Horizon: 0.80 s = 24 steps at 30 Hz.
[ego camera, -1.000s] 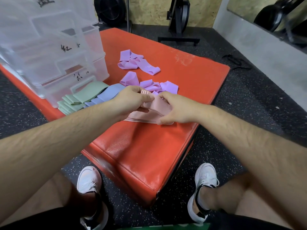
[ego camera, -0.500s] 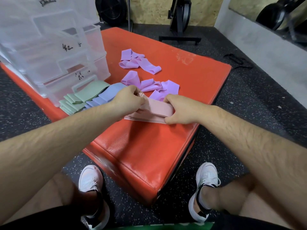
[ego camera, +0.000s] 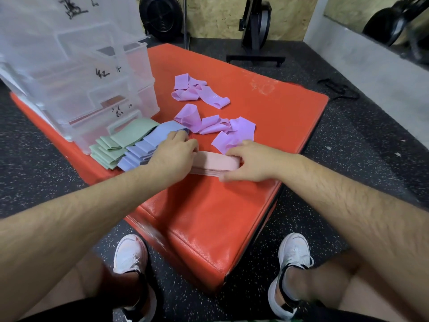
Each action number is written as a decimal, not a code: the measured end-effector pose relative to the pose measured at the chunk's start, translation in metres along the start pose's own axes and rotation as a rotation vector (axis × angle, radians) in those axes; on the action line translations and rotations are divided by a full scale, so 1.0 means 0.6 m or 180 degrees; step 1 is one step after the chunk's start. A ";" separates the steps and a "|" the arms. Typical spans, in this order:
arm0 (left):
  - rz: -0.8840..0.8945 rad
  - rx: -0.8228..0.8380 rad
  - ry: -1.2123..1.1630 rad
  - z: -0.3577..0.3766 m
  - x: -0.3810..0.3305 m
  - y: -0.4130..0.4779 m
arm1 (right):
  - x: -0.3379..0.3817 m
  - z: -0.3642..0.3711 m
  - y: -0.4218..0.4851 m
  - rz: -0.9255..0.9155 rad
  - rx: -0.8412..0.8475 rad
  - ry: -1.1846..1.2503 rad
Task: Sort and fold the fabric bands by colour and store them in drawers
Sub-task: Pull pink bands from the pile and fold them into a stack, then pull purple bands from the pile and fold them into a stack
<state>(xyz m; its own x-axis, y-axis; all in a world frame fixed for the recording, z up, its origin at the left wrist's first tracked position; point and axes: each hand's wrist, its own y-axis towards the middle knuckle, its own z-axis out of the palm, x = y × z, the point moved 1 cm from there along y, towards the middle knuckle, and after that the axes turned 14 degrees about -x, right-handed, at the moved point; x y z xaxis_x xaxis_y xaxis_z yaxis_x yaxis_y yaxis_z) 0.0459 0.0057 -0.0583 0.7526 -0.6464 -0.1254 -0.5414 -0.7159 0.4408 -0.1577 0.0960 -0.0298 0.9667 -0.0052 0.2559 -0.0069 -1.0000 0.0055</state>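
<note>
A stack of folded pink bands (ego camera: 214,162) lies on the red padded box (ego camera: 209,217) between my hands. My left hand (ego camera: 173,156) covers the stack's left end with curled fingers, and my right hand (ego camera: 250,162) grips its right end, thumb underneath. Folded green bands (ego camera: 120,141) and folded blue bands (ego camera: 148,145) lie in piles to the left. Loose purple bands (ego camera: 222,129) lie just behind my hands, with more purple bands (ego camera: 197,92) farther back. A clear plastic drawer unit (ego camera: 76,73) stands at the box's left rear.
My two white shoes (ego camera: 130,254) (ego camera: 293,256) rest on the black speckled floor before the box. Black gym equipment (ego camera: 254,31) stands behind the box, and a grey wall ledge (ego camera: 371,49) runs along the right.
The top pink band has been laid down flat onto the stack. Both hands have settled lower onto the stack's ends, my right hand sliding out to the right end.
</note>
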 end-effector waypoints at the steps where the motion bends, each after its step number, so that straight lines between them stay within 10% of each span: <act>1: 0.0116 -0.0096 0.0146 0.000 -0.003 -0.001 | 0.003 -0.004 -0.001 0.0183 -0.0043 0.0171; 9: 0.0407 -0.0219 0.0340 -0.016 -0.014 0.008 | 0.020 0.008 0.000 0.1239 -0.0379 0.1414; 16: -0.0051 0.0803 -0.2099 -0.065 -0.042 0.025 | 0.037 -0.055 -0.003 0.0584 -0.0919 0.2341; 24: -0.0934 0.0789 -0.2903 -0.091 -0.091 0.047 | 0.020 -0.107 0.005 0.1028 -0.1705 0.3689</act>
<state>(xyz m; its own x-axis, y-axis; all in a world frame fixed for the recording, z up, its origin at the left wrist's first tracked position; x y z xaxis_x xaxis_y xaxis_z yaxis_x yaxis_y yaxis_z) 0.0103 0.0351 0.0093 0.3491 -0.3156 -0.8823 -0.5211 -0.8479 0.0972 -0.1624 0.0933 0.0356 0.1255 0.0352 0.9915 -0.5536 -0.8268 0.0995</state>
